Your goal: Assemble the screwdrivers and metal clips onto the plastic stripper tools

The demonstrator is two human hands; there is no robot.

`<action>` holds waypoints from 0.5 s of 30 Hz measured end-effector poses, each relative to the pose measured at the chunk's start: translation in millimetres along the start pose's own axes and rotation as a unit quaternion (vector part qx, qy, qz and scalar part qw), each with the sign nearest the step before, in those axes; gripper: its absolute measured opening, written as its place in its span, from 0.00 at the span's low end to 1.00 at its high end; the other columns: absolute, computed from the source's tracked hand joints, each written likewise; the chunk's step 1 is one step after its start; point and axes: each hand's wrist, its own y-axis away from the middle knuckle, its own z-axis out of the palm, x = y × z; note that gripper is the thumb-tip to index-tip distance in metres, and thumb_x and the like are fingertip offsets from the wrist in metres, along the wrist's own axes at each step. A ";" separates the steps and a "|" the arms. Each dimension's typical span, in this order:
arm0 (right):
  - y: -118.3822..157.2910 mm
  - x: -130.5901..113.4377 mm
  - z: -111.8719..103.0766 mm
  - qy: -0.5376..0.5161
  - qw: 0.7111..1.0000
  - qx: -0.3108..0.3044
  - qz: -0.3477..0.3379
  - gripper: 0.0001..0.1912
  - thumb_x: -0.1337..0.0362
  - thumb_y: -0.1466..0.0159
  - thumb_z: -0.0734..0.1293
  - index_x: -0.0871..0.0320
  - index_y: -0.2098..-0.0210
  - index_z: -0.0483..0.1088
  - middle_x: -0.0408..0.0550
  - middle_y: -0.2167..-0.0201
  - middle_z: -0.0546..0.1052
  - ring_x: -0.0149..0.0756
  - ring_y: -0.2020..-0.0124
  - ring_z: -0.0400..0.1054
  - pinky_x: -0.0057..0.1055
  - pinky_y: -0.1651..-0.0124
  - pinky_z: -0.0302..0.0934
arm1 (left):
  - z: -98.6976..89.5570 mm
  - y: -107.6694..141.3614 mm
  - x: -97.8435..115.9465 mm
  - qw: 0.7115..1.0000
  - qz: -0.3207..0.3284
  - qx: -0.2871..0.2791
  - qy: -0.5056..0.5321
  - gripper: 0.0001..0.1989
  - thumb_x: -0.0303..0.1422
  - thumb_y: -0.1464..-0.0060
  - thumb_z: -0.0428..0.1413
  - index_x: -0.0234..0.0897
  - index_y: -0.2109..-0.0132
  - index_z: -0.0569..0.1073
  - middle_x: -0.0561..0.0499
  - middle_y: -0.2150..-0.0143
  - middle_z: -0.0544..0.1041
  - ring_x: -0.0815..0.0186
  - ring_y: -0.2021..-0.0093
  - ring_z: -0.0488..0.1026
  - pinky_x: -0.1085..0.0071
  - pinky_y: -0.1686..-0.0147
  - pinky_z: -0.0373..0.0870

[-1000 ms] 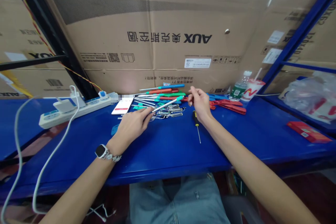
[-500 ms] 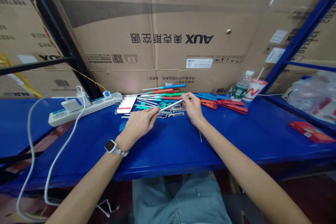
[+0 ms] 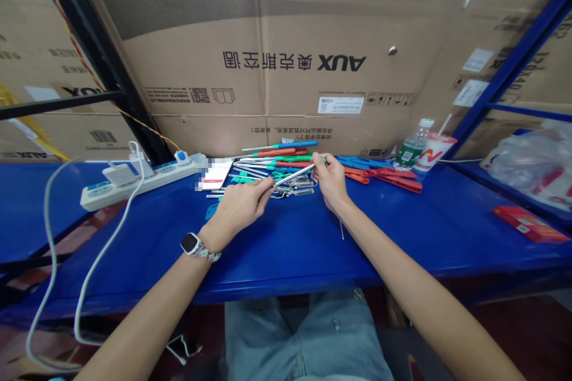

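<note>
A slim silver metal rod (image 3: 295, 175) slants between my two hands over the table. My left hand (image 3: 245, 205) is closed around its lower left end, thumb laid along it. At its upper right end, my right hand (image 3: 329, 180) is closed in a pinch, with a bit of teal showing by the fingertips. Below my right wrist a thin metal shaft (image 3: 342, 231) shows; I cannot tell whether that hand holds it. Just behind the hands lies a pile of screwdrivers (image 3: 286, 164) with blue, red and green handles and bare shafts.
Orange-red clip-like tools (image 3: 395, 178) and blue ones (image 3: 361, 163) lie right of the pile. Further right stand a water bottle (image 3: 410, 152), a paper cup (image 3: 434, 153) and a red box (image 3: 529, 224). Left are a phone (image 3: 215, 175) and a power strip (image 3: 147, 181) with cables.
The view has shifted slightly. Both hands keep their hold on the rod, and it stays at nearly the same slant.
</note>
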 end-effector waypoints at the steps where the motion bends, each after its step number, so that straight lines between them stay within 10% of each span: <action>1: 0.8 -0.1 1.0 -0.016 1.000 -0.013 0.007 0.24 0.40 0.41 0.72 0.52 0.69 0.63 0.32 0.83 0.55 0.27 0.82 0.49 0.28 0.77 0.47 | 1.2 -0.2 -0.8 1.000 -0.005 -0.005 -0.002 0.18 0.42 0.27 0.40 0.40 0.50 0.72 0.45 0.62 0.82 0.57 0.68 0.77 0.68 0.74 0.55; 9: 6.9 0.0 3.5 -0.031 0.995 -0.083 0.049 0.25 0.40 0.44 0.73 0.52 0.70 0.62 0.30 0.84 0.54 0.27 0.82 0.49 0.28 0.75 0.48 | 4.7 1.2 -9.0 1.000 -0.020 0.015 0.017 0.20 0.43 0.26 0.40 0.41 0.52 0.74 0.45 0.60 0.82 0.58 0.68 0.77 0.69 0.75 0.53; 15: 2.0 0.1 -0.9 0.057 0.998 -0.020 0.003 0.24 0.38 0.39 0.67 0.52 0.68 0.62 0.34 0.81 0.54 0.29 0.80 0.48 0.30 0.74 0.46 | 5.0 -2.2 -5.4 0.999 -0.019 0.026 0.037 0.20 0.43 0.27 0.40 0.42 0.55 0.74 0.47 0.65 0.81 0.61 0.72 0.74 0.69 0.73 0.53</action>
